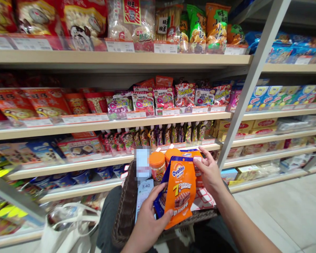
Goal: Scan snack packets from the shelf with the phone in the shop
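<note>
An orange Ovaltine wafer bag (183, 189) stands tilted above a dark wicker basket (123, 211), its printed front facing me. My left hand (151, 212) grips its lower left part, thumb on the front, along with a dark blue package edge behind it. At the upper right, my right hand (208, 170) has its fingers at the top of the orange bags; the thumb touches the front bag's corner and the fingers reach the one behind. Two orange-lidded jars (158, 167) and a phone (144, 196) showing 3:40 are in the basket, beside the bags.
Shelves (121, 123) of packaged snacks stretch across in front, with a grey upright post (242, 95) at the right. A white tote bag (65, 232) is at the lower left. Pale floor tiles (284, 203) show at the right. The basket is over my legs.
</note>
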`<state>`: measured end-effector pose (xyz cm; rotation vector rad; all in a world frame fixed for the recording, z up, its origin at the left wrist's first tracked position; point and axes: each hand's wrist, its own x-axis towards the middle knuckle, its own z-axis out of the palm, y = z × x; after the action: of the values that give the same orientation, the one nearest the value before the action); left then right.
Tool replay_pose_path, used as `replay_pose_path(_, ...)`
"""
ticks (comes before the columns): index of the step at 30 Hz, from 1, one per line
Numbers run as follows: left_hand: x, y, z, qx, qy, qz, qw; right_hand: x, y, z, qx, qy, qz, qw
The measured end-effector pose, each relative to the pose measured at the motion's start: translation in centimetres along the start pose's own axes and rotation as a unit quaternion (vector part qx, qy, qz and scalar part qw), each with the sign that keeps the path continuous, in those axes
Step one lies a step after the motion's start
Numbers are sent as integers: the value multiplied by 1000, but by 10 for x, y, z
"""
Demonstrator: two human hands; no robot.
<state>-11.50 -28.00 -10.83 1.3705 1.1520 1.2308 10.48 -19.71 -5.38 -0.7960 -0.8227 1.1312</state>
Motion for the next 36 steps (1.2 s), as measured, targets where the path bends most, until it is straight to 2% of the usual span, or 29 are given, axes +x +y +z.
replay_pose_path(5, -1, 17, 1, 16, -15, -10, 1000, -2, -3, 2, 20, -14, 28, 999)
replay_pose_path(10, -4, 25, 0, 26, -25, -17, 999, -2, -1, -2, 2, -36, 23, 999)
replay_pose_path(21, -4, 23, -1, 22, -29, -21, 999, -3, -1, -4, 37, -30, 26, 998)
replay_pose_path(27, -8, 29, 10, -15, 26, -18, 999, -2, -1, -5, 19, -43, 39, 998)
replay_pose_path(30, -7, 22, 10, -23, 37, -11, 999, -2, -1, -5, 10, -31, 32, 999)
replay_pose_path(36, 3, 9, 4, -32, 17, 10, 999, -1, 0, -5, 22, -36, 16, 999)
